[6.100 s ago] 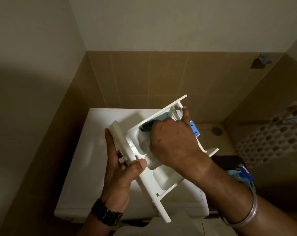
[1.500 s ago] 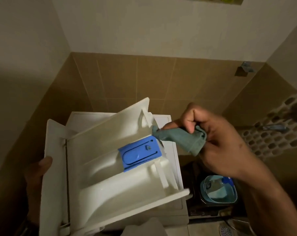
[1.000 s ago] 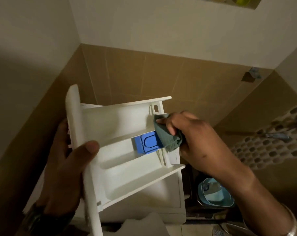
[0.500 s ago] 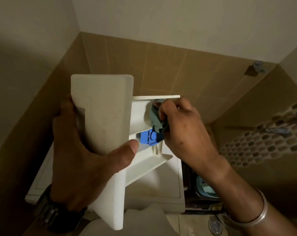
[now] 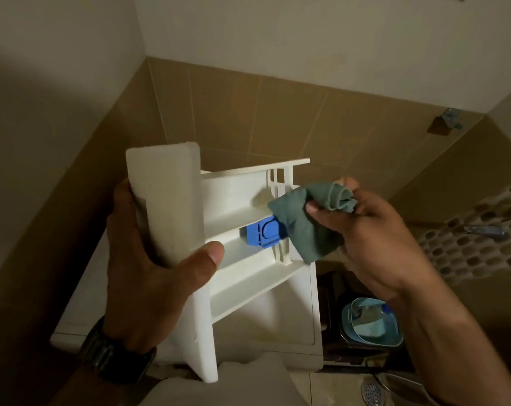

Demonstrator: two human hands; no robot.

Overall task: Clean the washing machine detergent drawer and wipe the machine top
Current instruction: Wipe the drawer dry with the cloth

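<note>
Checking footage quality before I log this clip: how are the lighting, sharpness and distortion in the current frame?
Head view: dim, warm light, deep shadow over the left wall; the detergent drawer is the brightest thing, without glare; the right hand and its cloth are slightly soft; wide-angle bending slants the wall lines.

The left hand covers the lower left part of the detergent drawer's front panel, and its fingers disappear behind that panel, so their grip there cannot be seen. The green cloth hides the right end of the blue insert and the drawer's rear wall behind it. The drawer and both forearms conceal most of the washing machine top. The floor drain is cut off by the bottom edge. The contents of the blue tub are too dim to tell. The tap at right is blurred.
</note>
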